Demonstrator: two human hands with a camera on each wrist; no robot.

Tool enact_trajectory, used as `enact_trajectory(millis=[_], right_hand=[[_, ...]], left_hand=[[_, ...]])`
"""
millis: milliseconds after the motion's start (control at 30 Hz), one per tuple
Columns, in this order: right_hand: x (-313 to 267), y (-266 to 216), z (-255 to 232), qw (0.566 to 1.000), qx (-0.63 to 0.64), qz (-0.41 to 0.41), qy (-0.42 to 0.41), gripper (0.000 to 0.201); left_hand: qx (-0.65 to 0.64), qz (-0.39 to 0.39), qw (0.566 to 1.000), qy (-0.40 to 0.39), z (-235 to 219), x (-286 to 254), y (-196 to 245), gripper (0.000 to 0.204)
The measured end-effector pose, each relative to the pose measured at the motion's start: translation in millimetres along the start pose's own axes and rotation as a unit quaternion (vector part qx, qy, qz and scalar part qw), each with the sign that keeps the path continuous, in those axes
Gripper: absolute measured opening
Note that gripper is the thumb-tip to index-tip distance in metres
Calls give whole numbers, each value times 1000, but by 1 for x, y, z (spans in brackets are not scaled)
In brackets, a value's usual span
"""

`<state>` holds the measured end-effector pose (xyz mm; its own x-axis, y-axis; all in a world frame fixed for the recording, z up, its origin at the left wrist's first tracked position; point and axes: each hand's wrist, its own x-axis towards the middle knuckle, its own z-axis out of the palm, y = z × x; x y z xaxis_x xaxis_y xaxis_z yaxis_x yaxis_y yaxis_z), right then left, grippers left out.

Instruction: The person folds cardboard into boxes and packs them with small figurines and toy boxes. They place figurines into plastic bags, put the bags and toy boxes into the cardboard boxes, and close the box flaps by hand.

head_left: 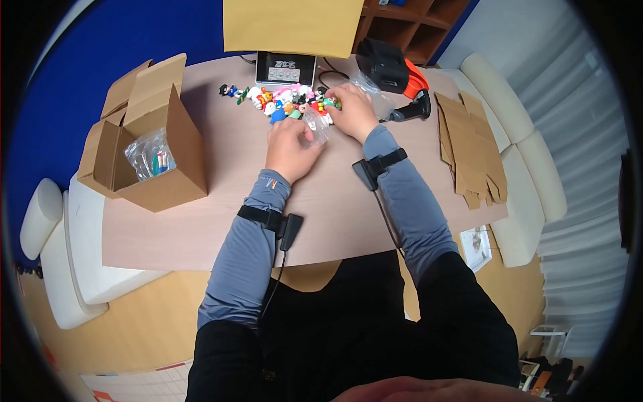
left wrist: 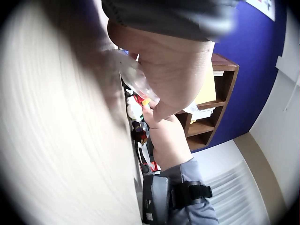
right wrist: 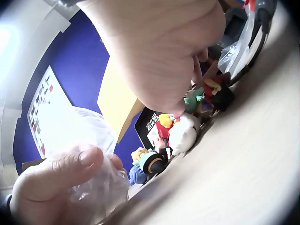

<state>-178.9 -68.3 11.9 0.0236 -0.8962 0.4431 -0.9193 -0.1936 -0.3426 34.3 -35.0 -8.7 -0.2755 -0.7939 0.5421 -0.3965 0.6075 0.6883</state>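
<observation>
Small colourful toy figurines (head_left: 284, 100) lie in a loose cluster toward the back of the table. My left hand (head_left: 291, 149) holds a clear plastic bag (head_left: 316, 122) at the front of this cluster; in the right wrist view, its thumb presses against the crinkled bag (right wrist: 101, 187). At the cluster's right end, my right hand (head_left: 353, 112) reaches down and pinches a green figurine (right wrist: 193, 99) between thumb and fingers. A white round figurine (right wrist: 184, 136) and a blue one with a dark hat (right wrist: 149, 164) stand close by.
An open cardboard box (head_left: 177, 157) on the left contains bagged items. Behind the figurines stands a small dark-screened device (head_left: 286, 69). A black handheld scanner (head_left: 418, 107) sits right of my right hand, and flattened cardboard (head_left: 472, 147) lies at the right edge.
</observation>
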Motion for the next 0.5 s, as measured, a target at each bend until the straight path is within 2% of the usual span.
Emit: enact_trajectory(millis=[200,300,400,467,500], right_hand=[[-8,-6,-9,998,-56,19,19,41],[-6,-7,-14,999,-27,28,-23,38],[-7,3,-2,999,-33,-2,23,33],[-4,12,0,991,48,10,128,26],[-3,16,-3,991,49,9,127,26]], left_hand=[[6,-8,1000,-13,-1,-1,1,32],[14,4,1000,-5,-1,0,1,33],[20,18,1000,4,-1,0,1,33],[21,16,1000,5,-2,0,1,33],[22,18,1000,9,-2,0,1,34]])
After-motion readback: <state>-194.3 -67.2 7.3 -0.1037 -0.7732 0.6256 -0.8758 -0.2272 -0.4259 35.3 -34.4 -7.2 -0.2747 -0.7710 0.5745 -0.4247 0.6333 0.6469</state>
